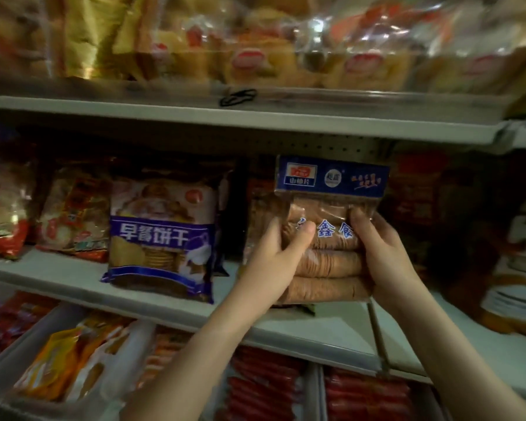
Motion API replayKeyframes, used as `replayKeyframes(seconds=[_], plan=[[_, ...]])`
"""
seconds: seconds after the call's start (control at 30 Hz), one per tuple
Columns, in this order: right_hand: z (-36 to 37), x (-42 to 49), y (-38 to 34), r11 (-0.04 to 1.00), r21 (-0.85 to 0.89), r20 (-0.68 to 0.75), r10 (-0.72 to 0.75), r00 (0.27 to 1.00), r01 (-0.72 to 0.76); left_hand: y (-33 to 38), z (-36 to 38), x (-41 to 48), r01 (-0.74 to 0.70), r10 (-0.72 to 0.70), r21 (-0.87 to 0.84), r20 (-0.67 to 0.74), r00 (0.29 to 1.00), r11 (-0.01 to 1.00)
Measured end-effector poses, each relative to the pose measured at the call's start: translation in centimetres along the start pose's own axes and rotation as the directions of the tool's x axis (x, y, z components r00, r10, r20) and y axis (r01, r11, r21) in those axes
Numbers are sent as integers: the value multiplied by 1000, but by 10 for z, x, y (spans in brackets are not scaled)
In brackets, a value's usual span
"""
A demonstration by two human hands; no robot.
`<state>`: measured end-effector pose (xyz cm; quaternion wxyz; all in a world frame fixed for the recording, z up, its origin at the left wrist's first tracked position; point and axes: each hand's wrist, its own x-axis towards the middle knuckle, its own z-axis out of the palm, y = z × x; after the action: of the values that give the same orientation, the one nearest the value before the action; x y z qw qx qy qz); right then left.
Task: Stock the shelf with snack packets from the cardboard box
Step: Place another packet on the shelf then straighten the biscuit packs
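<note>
Two bare arms reach up from six o'clock toward the middle shelf (pixel 73 278), where both hands clasp a clear snack packet (pixel 331 262) of stacked brown slices, held upright just right of centre. The left hand (pixel 274 256) grips the packet's nine o'clock edge, thumb laid across the front and fingers hidden behind it. The right hand (pixel 380 247) holds the three o'clock edge the same way – thumb on the front film, the rest wrapped out of sight. A blue header card (pixel 331 177) caps the packet at twelve o'clock. Its lower edge sits at shelf level, though whether it rests on the board cannot be told. At nine o'clock of the packet, apart from it, stands a purple biscuit packet (pixel 161 235), tilted back. Blurred bread bags (pixel 255 56) fill the upper shelf (pixel 286 120) at twelve o'clock – and red sausages (pixel 264 384) lie in the lower bins (pixel 315 390) at six.
</note>
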<state>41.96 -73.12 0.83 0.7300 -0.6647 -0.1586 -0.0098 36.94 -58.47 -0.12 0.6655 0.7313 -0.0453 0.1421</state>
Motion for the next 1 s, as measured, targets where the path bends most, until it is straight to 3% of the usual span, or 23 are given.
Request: replayKeyframes(seconds=[0.17, 0.33, 0.5, 0.67, 0.83, 1.0], plan=[[-68, 12, 12, 998, -12, -128, 52, 990, -54, -8, 73, 25, 47, -49, 56, 25, 999, 997], [-120, 26, 36, 989, -17, -246, 140, 959, -149, -30, 127, 51, 205, -205, -38, 19, 979, 978], [-145, 30, 57, 973, -38, -264, 210, 942, -227, -55, 156, 71, 343, -342, -58, 20, 939, 938], [-149, 41, 58, 968, -150, -274, 156, 949, -202, -65, 169, 88, 477, -480, -72, -42, 876, 876], [-153, 48, 62, 937, -304, -329, 68, 942, -173, -58, 181, 93, 453, -455, -96, 8, 891, 886], [-144, 42, 70, 908, -401, -356, -36, 934, -118, -55, 188, 94, 385, -386, -32, -93, 918, 922]])
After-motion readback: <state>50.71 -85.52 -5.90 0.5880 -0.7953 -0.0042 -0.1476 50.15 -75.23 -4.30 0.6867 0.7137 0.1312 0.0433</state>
